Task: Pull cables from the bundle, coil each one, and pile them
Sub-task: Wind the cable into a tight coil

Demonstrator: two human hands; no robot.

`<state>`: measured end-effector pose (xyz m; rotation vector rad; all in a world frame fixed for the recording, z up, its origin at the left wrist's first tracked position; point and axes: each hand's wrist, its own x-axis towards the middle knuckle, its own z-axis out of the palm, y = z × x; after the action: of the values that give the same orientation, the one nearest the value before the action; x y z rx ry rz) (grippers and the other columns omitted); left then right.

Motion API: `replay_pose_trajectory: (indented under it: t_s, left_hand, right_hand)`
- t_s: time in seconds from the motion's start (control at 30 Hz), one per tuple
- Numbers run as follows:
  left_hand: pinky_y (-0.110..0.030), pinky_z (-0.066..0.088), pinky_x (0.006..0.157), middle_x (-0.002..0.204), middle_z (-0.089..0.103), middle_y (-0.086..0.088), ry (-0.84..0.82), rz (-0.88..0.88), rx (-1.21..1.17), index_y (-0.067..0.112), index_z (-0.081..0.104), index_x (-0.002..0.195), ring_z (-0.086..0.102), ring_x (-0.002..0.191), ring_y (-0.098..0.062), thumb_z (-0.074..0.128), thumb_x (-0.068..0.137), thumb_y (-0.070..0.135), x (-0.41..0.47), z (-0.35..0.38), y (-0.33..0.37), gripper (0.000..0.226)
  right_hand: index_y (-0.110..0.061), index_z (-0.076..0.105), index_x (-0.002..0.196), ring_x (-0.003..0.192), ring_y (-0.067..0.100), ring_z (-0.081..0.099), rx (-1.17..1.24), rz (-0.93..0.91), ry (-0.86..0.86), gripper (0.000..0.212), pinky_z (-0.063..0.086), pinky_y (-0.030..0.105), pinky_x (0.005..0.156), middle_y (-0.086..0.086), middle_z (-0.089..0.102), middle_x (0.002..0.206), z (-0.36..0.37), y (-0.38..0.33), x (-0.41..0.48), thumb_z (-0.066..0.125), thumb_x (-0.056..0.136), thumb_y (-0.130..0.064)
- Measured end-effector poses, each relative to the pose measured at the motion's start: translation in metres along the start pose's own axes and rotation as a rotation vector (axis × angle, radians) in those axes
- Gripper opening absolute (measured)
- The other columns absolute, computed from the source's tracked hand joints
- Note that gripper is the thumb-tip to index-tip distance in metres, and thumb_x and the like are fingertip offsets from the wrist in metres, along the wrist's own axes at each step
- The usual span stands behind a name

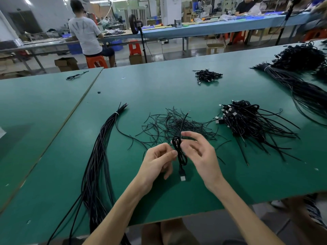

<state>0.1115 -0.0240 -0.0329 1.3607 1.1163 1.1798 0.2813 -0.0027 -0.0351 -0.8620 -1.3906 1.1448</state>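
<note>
The left hand [159, 161] is curled, and its thumb and forefinger pinch a small black coiled cable [180, 152] at mid-height, holding it upright just above the green table [177, 91]. A silver-tipped USB plug [182, 176] hangs from the bottom of the coil. A free tail rises from the top of the coil.

The right hand [200, 152] is just beside the coil on its other side, with its fingers loosely curved and spread apart. They are partly blurred. The uppermost fingertips [184, 133] lie against the tail, but it cannot be told whether they grip it.

Left of the hands, a long bundle [99, 156] of black cables runs from the near table edge away from the person, bound near its far end by a white tie [115, 113]. Behind the hands lies a loose scatter of short black cable pieces [175, 123]. To the right is a heap of cables with plugs [247, 121]. A small pile of coiled cables [207, 76] sits well beyond, toward the far edge. A second large bundle [304, 92] lies along the far right of the table.
</note>
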Motion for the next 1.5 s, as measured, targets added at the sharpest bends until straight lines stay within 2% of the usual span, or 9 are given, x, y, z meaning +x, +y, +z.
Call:
replay_pose_trajectory:
  t_s: [0.27,0.5,0.77,0.87,1.03,1.13,1.27,1.33,1.5]
  left_hand:
    - [-0.024,0.025,0.043,0.056,0.035,-0.003,0.057,-0.052,-0.059,-0.011,0.045,0.085,0.041,0.038,-0.019,0.061,0.100,0.013,0.000,0.000,0.000,0.033]
    - [-0.023,0.029,0.040,0.060,0.036,-0.004,0.226,-0.029,-0.082,0.003,0.053,0.079,0.039,0.040,-0.020,0.062,0.101,0.016,0.002,-0.003,0.001,0.027]
    - [-0.021,0.031,0.042,0.059,0.034,0.002,0.294,0.055,-0.130,0.012,0.055,0.077,0.031,0.048,-0.013,0.063,0.101,0.016,0.001,-0.006,0.002,0.025]
    - [-0.021,0.028,0.044,0.060,0.034,0.002,0.303,0.135,-0.022,0.011,0.053,0.078,0.029,0.050,-0.013,0.060,0.103,0.014,0.001,-0.004,0.003,0.026]
    - [-0.025,0.033,0.050,0.062,0.046,0.008,0.313,0.295,0.164,0.016,0.058,0.083,0.037,0.053,-0.014,0.060,0.101,0.020,-0.004,0.003,0.004,0.019]
    - [-0.039,0.039,0.049,0.068,0.053,-0.002,0.317,0.357,0.229,0.018,0.060,0.087,0.045,0.055,-0.028,0.060,0.100,0.022,-0.005,0.005,0.003,0.014]
    - [-0.033,0.052,0.058,0.081,0.058,0.001,0.301,0.411,0.217,0.015,0.065,0.089,0.058,0.069,-0.019,0.061,0.100,0.019,-0.005,0.006,0.003,0.012]
    - [-0.045,0.051,0.059,0.083,0.055,-0.001,0.266,0.433,0.290,0.008,0.063,0.086,0.055,0.072,-0.027,0.062,0.099,0.017,-0.004,0.006,0.000,0.016]
    - [-0.021,0.036,0.060,0.083,0.049,0.006,0.156,0.453,0.426,0.022,0.058,0.081,0.046,0.069,-0.012,0.059,0.089,0.003,-0.005,0.009,0.000,0.021]
  right_hand:
    - [-0.034,0.071,0.101,0.100,0.022,0.064,0.039,0.017,-0.075,0.024,0.045,0.029,0.082,-0.001,0.075,0.105,0.005,-0.001,-0.001,0.079,0.086,-0.018]
    - [-0.030,0.078,0.091,0.116,0.019,0.054,-0.119,-0.059,-0.152,0.031,0.044,0.023,0.082,-0.001,0.056,0.115,0.008,-0.001,-0.002,0.074,0.089,0.001]
    - [-0.027,0.081,0.095,0.074,0.037,0.047,-0.110,0.053,-0.233,0.028,0.040,0.032,0.066,0.015,0.059,0.087,0.008,0.001,-0.003,0.061,0.100,-0.007]
    - [-0.022,0.078,0.095,0.054,0.023,0.038,-0.097,0.086,-0.255,0.025,0.033,0.035,0.054,0.001,0.050,0.059,0.008,0.005,-0.005,0.057,0.101,-0.011]
    - [-0.016,0.074,0.090,0.044,0.010,0.051,-0.147,0.124,-0.229,0.019,0.040,0.017,0.049,0.004,0.067,0.058,0.011,0.007,-0.005,0.067,0.099,-0.031]
    - [-0.016,0.074,0.092,0.049,0.014,0.058,-0.146,0.156,-0.232,0.017,0.046,0.023,0.052,0.004,0.075,0.071,0.012,0.008,-0.004,0.067,0.099,-0.029]
    - [-0.018,0.074,0.105,0.068,0.030,0.062,-0.078,0.137,-0.187,0.025,0.045,0.033,0.056,0.001,0.078,0.090,0.010,0.006,-0.003,0.051,0.108,-0.027]
    - [-0.014,0.071,0.109,0.073,0.017,0.061,-0.011,0.157,-0.153,0.036,0.045,0.028,0.059,-0.004,0.075,0.088,0.009,0.006,-0.002,0.045,0.106,-0.039]
    - [-0.014,0.071,0.116,0.084,0.006,0.065,0.075,0.130,-0.120,0.037,0.051,0.021,0.075,-0.006,0.073,0.094,0.007,0.006,-0.002,0.059,0.094,-0.043]
